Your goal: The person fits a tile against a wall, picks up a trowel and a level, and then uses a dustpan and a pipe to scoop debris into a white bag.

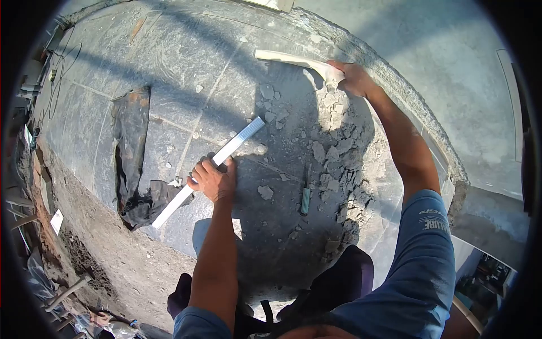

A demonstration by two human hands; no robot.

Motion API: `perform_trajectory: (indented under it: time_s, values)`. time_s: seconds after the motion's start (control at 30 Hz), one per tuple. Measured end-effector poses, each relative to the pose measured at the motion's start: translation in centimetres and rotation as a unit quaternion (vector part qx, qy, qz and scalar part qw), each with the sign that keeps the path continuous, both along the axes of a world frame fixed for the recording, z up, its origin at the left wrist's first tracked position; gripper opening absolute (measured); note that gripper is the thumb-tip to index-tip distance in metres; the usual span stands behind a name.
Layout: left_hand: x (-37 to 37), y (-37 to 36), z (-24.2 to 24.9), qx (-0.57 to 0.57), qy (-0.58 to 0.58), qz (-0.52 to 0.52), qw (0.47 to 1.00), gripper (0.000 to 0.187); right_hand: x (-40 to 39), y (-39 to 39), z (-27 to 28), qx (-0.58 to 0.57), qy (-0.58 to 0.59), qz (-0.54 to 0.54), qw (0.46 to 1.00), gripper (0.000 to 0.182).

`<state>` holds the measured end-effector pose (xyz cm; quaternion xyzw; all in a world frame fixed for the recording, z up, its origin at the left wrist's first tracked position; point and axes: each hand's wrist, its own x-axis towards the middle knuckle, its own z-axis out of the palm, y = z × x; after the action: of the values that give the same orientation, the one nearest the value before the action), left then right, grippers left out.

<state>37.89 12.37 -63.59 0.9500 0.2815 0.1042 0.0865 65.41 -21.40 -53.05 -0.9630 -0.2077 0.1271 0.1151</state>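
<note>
My left hand (214,179) is wrapped round a long, straight silver-white metal bar (234,144), which slants over the grey tiled floor. Its lower end overlaps a crumpled black plastic sheet (132,169). Farther off at the right, my right hand (354,78) is closed on the wide end of a long pale strip (291,57), whose narrow end points left. Broken mortar rubble (333,152) lies below that hand, in a band running toward my knees. Between the bar and the rubble rests a tool with a green handle (305,199), its thin shaft pointing away from me.
A rough concrete edge (395,73) curves along the far right side of the floor. Bare soil (124,265) borders the tiles at lower left, with wooden-handled tools (68,294) beyond. A dark cord (55,90) lies at far left.
</note>
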Motion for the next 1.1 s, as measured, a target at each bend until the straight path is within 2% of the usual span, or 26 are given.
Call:
perform_trajectory:
  time_s: [0.07, 0.1, 0.13, 0.2, 0.27, 0.37, 0.4, 0.47, 0.53, 0.6, 0.63, 0.67, 0.73, 0.77, 0.8, 0.9, 0.93, 0.97, 1.03, 1.1]
  values:
    - [0.1, -0.2, 0.4, -0.003, 0.015, 0.008, 1.0, 0.056, -4.5, -2.7, 0.8, 0.046, 0.007, 0.093, 0.995, 0.061]
    - [0.1, -0.3, 0.8, -0.013, 0.045, 0.012, 0.999, 0.057, -6.0, -3.4, 2.9, 0.124, 0.045, 0.115, 0.984, 0.058]
    - [0.3, -0.2, 1.0, -0.018, 0.045, 0.007, 0.999, 0.057, -6.0, -4.5, 3.8, 0.12, 0.045, 0.11, 0.986, 0.058]
    - [0.2, -0.3, 1.0, -0.005, 0.032, 0.01, 0.999, 0.057, -5.4, -7.8, 4.4, 0.052, 0.008, -0.08, 0.995, 0.055]
    - [0.1, -0.4, 0.9, -0.001, 0.039, 0.012, 0.999, 0.057, -1.2, -13.0, 2.4, -0.009, -0.046, -0.12, 0.992, 0.057]
    - [0.2, -0.4, 0.3, 0.005, 0.029, 0.01, 1.0, 0.057, -1.0, -14.5, -0.5, -0.051, -0.084, -0.116, 0.988, 0.061]
    - [0.0, -0.2, 0.1, 0.01, 0.035, 0.0, 0.999, 0.057, -2.5, -14.2, -0.9, -0.049, -0.076, -0.126, 0.988, 0.061]
    - [0.1, -0.4, -0.2, 0.034, 0.0, 0.005, 0.999, 0.053, -6.0, -13.2, 0.0, -0.007, 0.011, -0.127, 0.992, 0.065]
    - [-0.1, -0.4, 0.1, 0.029, 0.01, -0.008, 0.999, 0.055, -11.5, -13.6, -1.1, -0.012, 0.005, -0.051, 0.999, 0.068]
    - [-0.1, -0.4, -0.3, 0.047, 0.016, 0.006, 0.999, 0.057, -18.8, -11.3, 0.5, 0.002, 0.024, 0.0, 1.0, 0.072]
    - [0.0, -0.6, -0.2, 0.055, 0.011, 0.012, 0.998, 0.057, -21.3, -10.0, 1.1, -0.149, 0.158, -0.061, 0.974, 0.071]
    - [-0.2, -0.7, -0.2, 0.052, 0.007, 0.003, 0.999, 0.057, -25.1, -9.6, 1.5, -0.022, 0.043, 0.012, 0.999, 0.067]
    - [0.0, -0.8, 0.1, 0.06, 0.035, 0.022, 0.997, 0.057, -29.6, -8.7, 2.5, -0.075, 0.09, -0.001, 0.993, 0.063]
    - [0.1, -0.9, 0.4, 0.04, 0.061, 0.028, 0.997, 0.056, -30.3, -9.1, 3.0, -0.036, 0.1, -0.037, 0.994, 0.062]
    - [0.3, -0.9, 0.1, 0.039, 0.055, 0.025, 0.997, 0.056, -30.5, -9.8, 3.2, 0.004, 0.109, -0.069, 0.992, 0.06]
    - [-0.2, -0.3, -1.5, 0.104, -0.018, -0.003, 0.994, 0.057, -24.9, -14.6, 5.1, 0.082, 0.002, -0.201, 0.976, 0.058]
    - [-0.5, -0.2, -1.8, 0.105, -0.012, -0.009, 0.994, 0.057, -22.1, -17.1, 5.0, 0.03, -0.02, -0.243, 0.969, 0.055]
    - [-0.3, -0.1, -2.1, 0.11, -0.021, -0.006, 0.994, 0.058, -19.7, -20.5, 3.8, -0.015, -0.044, -0.242, 0.969, 0.052]
    - [-0.3, 0.3, -2.6, 0.114, -0.02, -0.008, 0.993, 0.061, -17.1, -26.2, -0.2, -0.06, -0.074, -0.293, 0.951, 0.052]
    - [0.3, 0.1, -2.7, 0.117, -0.034, -0.01, 0.992, 0.061, -17.6, -24.3, -0.8, -0.058, -0.068, -0.296, 0.951, 0.054]
